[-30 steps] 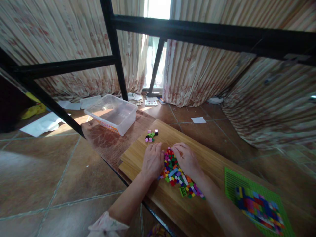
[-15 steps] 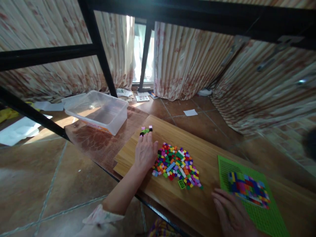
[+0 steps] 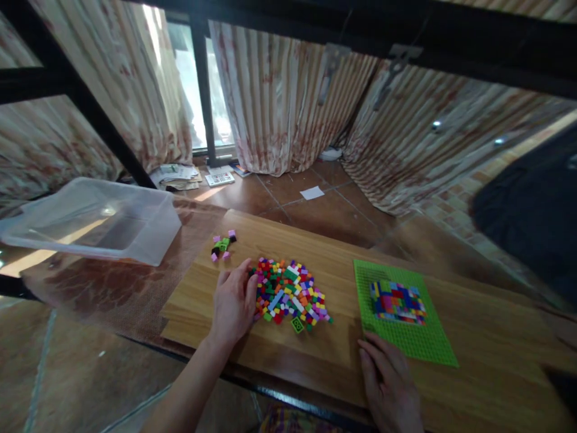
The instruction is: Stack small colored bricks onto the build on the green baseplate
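Observation:
My left hand (image 3: pixel 233 300) is at the left edge of a pile of small colourful building bricks (image 3: pixel 288 288). Its thumb and bent fingers stand apart, and I see nothing held between them. My right hand (image 3: pixel 390 379) rests by the near left corner of a green baseplate (image 3: pixel 428 343). Its thumb and fingertips are close together; whatever may be between them is hidden. A block of joined multicoloured bricks (image 3: pixel 397 302) sits on the baseplate. Beyond my left hand lies a small group of pink, green and black bricks (image 3: pixel 222 245).
The wooden board (image 3: pixel 324 361) carries all the bricks. To its left stands a clear plastic bin (image 3: pixel 157 237) on a brown cloth (image 3: pixel 103 288). Papers (image 3: pixel 178 176) lie on the floor by the curtains (image 3: pixel 270 102). A dark shape (image 3: pixel 532 198) is at the right edge.
My left hand has drawn back from the small brick group to the pile's left edge. The view has turned right, so the bin and board appear further left.

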Tool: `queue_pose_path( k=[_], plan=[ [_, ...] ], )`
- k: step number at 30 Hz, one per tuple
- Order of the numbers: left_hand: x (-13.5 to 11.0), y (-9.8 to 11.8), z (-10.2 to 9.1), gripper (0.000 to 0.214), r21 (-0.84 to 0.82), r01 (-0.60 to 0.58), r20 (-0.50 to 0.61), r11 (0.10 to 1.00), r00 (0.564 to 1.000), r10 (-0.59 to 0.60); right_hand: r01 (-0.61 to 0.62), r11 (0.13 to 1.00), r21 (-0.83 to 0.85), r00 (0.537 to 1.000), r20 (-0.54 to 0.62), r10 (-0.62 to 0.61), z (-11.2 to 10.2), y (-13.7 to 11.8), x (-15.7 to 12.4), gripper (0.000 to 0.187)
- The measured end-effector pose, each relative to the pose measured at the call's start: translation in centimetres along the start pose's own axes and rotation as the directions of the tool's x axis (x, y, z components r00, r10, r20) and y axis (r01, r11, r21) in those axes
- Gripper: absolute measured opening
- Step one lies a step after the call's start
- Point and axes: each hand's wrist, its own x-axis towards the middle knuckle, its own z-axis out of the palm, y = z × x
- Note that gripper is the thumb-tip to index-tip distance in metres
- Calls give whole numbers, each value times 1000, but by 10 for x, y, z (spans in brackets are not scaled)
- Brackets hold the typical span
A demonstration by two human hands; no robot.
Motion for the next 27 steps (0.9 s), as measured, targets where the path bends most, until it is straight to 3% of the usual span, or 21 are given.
queue_pose_path(
  k=[3,11,19,27],
  plan=[
    [-11,4,-1,39,-38,2,1,999,1000,-2,-30,999,16,1000,3,30,2,-4,0,19],
    [-37,17,12,50,69,-127,-27,990,991,129,-82,993,80,996,-17,84,2,-16,8,18],
    [-32,20,13,57,134,-42,-100,990,993,56,-133,981,142,991,-11,136,2,-23,15,19],
    [-26,16,12,61,62,68,-88,996,994,-63,-135,974,184,990,-21,141,1,-25,18,21]
  ],
)
